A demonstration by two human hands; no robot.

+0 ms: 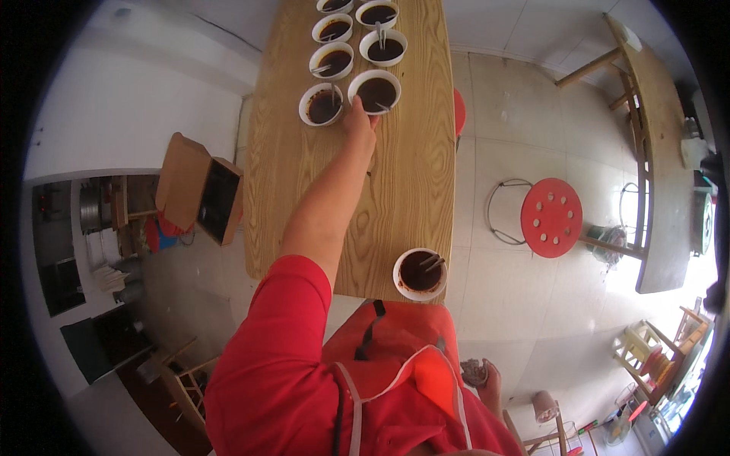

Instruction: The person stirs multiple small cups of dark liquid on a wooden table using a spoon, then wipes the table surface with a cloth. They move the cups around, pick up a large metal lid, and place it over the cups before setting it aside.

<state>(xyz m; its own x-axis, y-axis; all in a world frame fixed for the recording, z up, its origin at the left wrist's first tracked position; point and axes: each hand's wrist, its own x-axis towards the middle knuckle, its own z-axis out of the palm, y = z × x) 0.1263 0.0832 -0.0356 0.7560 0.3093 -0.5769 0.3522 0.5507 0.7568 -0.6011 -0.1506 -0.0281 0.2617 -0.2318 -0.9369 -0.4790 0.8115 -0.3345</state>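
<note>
My left hand [360,119] reaches across the wooden table, its thumb over the near rim of a white bowl of dark sauce [376,93] with a spoon in it. Just left of that hand stands another sauce bowl [321,105], also with a spoon. Several more such bowls, among them one with upright utensils [384,48], run in two rows towards the far end. Low on the right, beside the red apron [399,330], my right hand [491,381] grips a crumpled greyish cloth [473,372]. A single sauce bowl [420,275] sits at the table's near right corner.
The wooden table [410,188] stretches ahead of me. To its right are a red round stool [551,218] and a second wooden table [667,171]. An opened cardboard box [219,199] stands at its left edge. Behind me on the right is a pale stool [637,345].
</note>
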